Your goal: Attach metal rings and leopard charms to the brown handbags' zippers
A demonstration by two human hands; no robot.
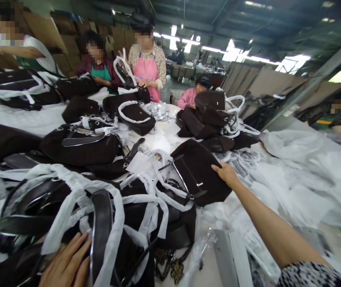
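Observation:
At the centre right, my right hand (pixel 226 173) grips the side edge of a dark brown handbag (pixel 202 171), which lies tilted with its zipped opening to the left. Some of its fingers are hidden behind the bag. My left hand (pixel 67 261) rests low in front, fingers stretched out, against a heap of dark handbags with white-wrapped handles (pixel 69 185). A dark strap with a zip edge (pixel 101 231) stands just right of that hand. Patterned straps (pixel 176 267) lie under the bags near the bottom middle.
Dark handbags (pixel 81 145) cover the table's left side, and another pile (pixel 208 113) stands at the back right. White wrapping sheets (pixel 314 171) spread over the right. A grey box-like object (pixel 226 255) sits in front. Several people work around the table, one in a pink apron (pixel 147 73).

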